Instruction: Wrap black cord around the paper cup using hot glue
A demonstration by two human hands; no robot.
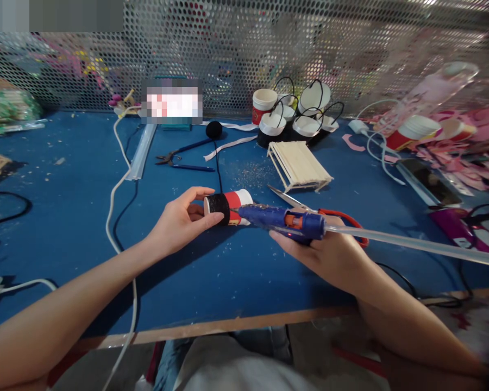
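Left hand: your left hand [183, 217] grips a red and white paper cup [237, 201] turned on its side, thumb on the near side.
Cup: in front of you at mid-worktop [179, 293], black yarn [219, 208] wound around the end at your left hand.
Yarn ball: a black ball [214, 130] lies beyond the cup, its strand leading back to the winding.
Right hand: your right hand [334, 252] is closed around a blue glue gun [275, 218], nozzle at the yarn's edge; you cannot tell whether it touches.
Glue stick: a translucent rod [411, 244] juts from the gun's rear.
Scissors: orange-handled scissors [287, 198] lie partly behind the gun.
Beyond: a pale stick rack [299, 163], with black-wrapped cups [272, 126] behind it.
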